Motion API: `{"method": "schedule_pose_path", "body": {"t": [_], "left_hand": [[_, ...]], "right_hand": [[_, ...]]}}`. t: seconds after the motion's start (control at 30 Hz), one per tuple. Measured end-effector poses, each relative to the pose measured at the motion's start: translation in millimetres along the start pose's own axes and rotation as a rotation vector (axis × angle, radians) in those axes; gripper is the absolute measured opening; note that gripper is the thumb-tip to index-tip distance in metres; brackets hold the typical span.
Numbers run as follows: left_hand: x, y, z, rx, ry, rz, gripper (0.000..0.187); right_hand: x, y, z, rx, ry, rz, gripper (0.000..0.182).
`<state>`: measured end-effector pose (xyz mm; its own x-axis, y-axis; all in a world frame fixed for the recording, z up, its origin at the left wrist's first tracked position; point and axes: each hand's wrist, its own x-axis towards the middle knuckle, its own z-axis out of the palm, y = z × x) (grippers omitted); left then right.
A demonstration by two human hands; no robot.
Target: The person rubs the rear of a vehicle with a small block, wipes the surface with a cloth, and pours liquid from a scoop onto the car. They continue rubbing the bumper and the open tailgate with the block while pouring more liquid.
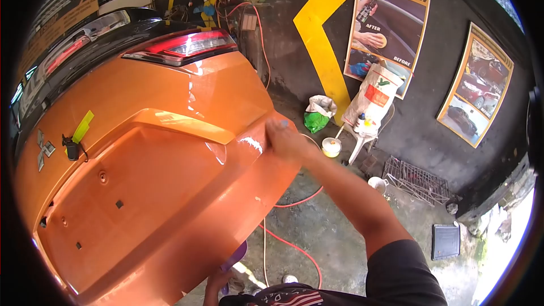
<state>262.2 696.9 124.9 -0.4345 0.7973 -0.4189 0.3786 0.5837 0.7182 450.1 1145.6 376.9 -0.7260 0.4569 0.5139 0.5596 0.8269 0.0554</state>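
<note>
My right hand is closed and pressed to the rear corner of an orange car body, below the red tail light. A bit of pale blue shows at its fingers, but blur hides what it is. Wet, shiny streaks lie on the paint beside that hand. Low in the view, my left hand grips a purple plastic dipper under the bumper edge; the panel partly covers the dipper. A small black part with yellow tape hangs near the car's emblem.
Red hose loops over the wet concrete floor. Against the wall, a white chair bears a sack and bottles. Nearby are a green-and-white bag, a small tub, a white pail and a metal rack.
</note>
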Motion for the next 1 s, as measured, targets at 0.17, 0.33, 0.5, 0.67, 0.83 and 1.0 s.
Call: {"method": "schedule_pose_path", "body": {"t": [0.17,0.33,0.5,0.67,0.83,1.0], "left_hand": [[15,-25,8,0.023,0.055,0.063,0.035],[3,-16,7,-0.016,0.028,0.031,0.033],[9,-18,15,-0.017,-0.014,0.017,0.035],[9,-7,13,0.027,-0.09,0.098,0.04],[27,5,18,0.158,-0.192,0.071,0.039],[49,28,42,0.215,-0.345,0.068,0.036]], "right_hand": [[11,-32,-61,0.122,-0.448,0.301,0.059],[11,-12,-74,0.034,-0.403,0.212,0.057],[-37,-73,-79,0.09,-0.037,-0.07,0.056],[-164,-63,-90,1.019,-0.095,0.359,0.074],[-250,-162,5,0.836,-0.545,0.358,0.067],[-252,-235,121,0.36,-0.433,0.074,0.053]]}}
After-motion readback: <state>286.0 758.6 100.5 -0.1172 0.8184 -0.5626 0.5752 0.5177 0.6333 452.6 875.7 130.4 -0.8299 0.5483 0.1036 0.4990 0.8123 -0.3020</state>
